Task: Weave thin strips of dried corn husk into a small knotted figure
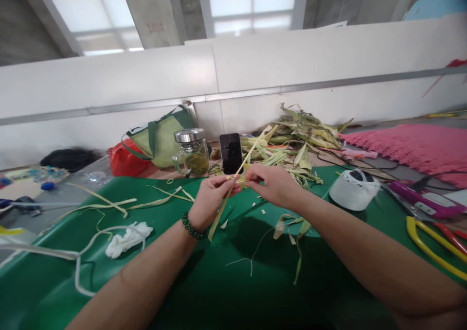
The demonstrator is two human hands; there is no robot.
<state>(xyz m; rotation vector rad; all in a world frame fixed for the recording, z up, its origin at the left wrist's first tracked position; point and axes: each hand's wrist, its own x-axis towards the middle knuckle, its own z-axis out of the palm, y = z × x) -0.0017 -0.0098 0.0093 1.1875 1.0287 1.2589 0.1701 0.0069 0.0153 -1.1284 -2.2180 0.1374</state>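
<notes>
My left hand (214,194), with a dark green bead bracelet (193,227) on its wrist, pinches a long pale-yellow husk strip (251,152). That strip slants from below the left fingers up to the right, past the phone. Close against it, my right hand (272,184) has thumb and fingers pressed together at a small yellow-green piece of husk between the hands. The exact grip of the right fingertips is partly hidden. Beneath both hands, small husk scraps (224,224) and thin white thread (251,262) lie on the green cloth (219,291).
Behind the hands stand a phone (231,150) and a lidded glass jar (195,157). A heap of husks (306,128) lies at the back right. To the right are a white string roll (353,191), a purple tool (425,199) and yellow-handled scissors (419,242). A white cord (78,267) curls at left.
</notes>
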